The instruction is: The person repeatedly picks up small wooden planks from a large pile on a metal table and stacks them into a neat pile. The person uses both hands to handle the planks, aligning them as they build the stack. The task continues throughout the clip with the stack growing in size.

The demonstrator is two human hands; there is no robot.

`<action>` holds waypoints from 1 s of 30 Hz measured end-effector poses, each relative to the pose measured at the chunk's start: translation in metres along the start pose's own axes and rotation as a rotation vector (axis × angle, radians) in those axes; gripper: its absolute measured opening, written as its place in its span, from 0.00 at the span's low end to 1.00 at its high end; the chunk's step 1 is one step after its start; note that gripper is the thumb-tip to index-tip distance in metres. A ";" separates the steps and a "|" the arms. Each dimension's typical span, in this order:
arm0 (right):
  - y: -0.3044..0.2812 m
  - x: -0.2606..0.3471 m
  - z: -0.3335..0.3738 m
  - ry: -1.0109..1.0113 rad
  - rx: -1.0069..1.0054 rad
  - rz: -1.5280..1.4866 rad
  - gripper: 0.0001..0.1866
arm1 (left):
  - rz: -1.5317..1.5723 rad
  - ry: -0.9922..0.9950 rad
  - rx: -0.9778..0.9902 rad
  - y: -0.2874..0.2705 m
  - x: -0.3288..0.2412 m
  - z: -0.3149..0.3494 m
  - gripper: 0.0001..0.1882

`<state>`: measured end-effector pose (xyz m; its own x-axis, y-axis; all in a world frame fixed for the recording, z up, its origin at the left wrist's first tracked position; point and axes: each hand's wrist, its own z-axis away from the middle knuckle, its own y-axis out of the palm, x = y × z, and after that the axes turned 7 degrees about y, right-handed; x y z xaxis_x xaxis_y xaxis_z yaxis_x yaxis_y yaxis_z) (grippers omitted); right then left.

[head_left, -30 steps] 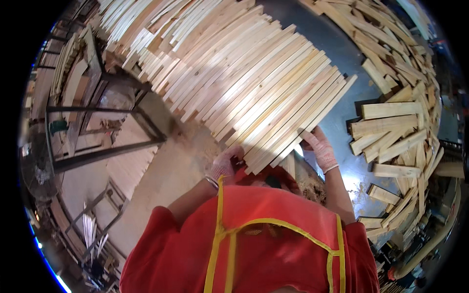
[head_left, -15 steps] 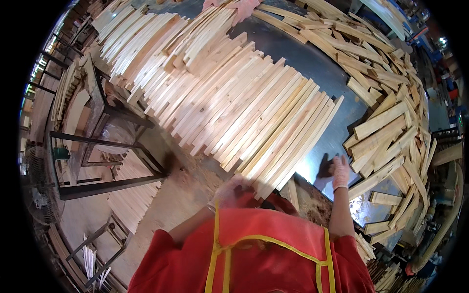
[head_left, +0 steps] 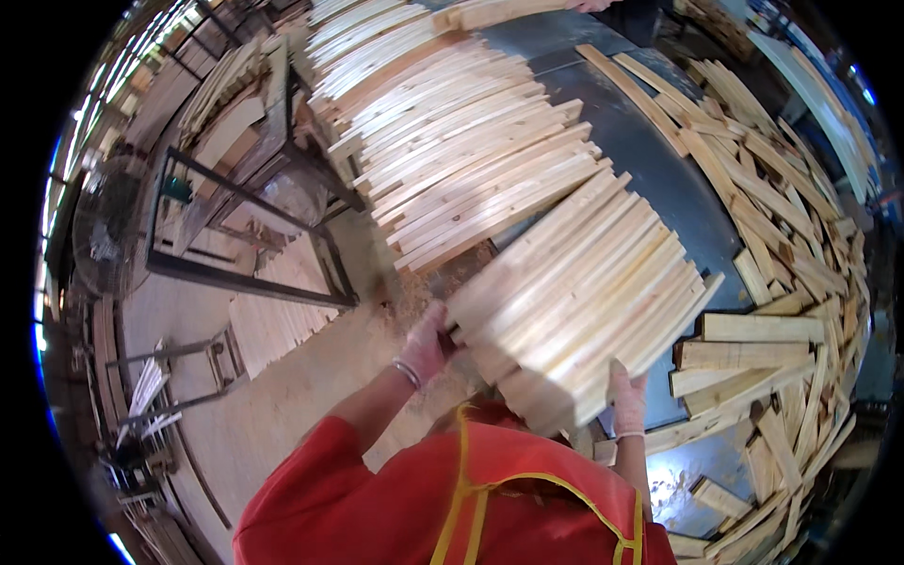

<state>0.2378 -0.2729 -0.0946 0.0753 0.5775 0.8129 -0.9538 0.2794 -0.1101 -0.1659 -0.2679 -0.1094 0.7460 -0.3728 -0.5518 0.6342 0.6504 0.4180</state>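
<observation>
A batch of pale wooden strips (head_left: 584,292), lying side by side, is squeezed between my two gloved hands at the near edge of the metal table (head_left: 678,202). My left hand (head_left: 427,347) grips the batch at its left side, its fingertips partly hidden by the wood. Against the near right side is my right hand (head_left: 628,400), thumb up along the outermost strip and the other fingers mostly out of sight. Beyond a narrow gap, a longer row of similar strips (head_left: 471,179) lies on the table.
Loose boards (head_left: 763,339) are heaped along the right side of the table. At the far end, another person's gloved hand (head_left: 595,5) is by a board (head_left: 508,11). A dark metal frame (head_left: 250,282) stands on the left, near a fan (head_left: 108,221).
The near batch has separated from the long row and turned slightly. My left hand has come to its left side, and my right hand has moved from beside the wood onto its right side.
</observation>
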 end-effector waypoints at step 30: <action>0.130 0.187 -0.118 -0.006 0.150 -0.099 0.12 | -0.830 0.473 0.946 0.193 -0.285 -0.107 0.60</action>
<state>0.1618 -0.0379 -0.0243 0.1697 0.5477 0.8193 -0.9746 0.2165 0.0571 -0.2781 0.0347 0.0508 0.0561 -0.0432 -0.9975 0.9004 -0.4296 0.0693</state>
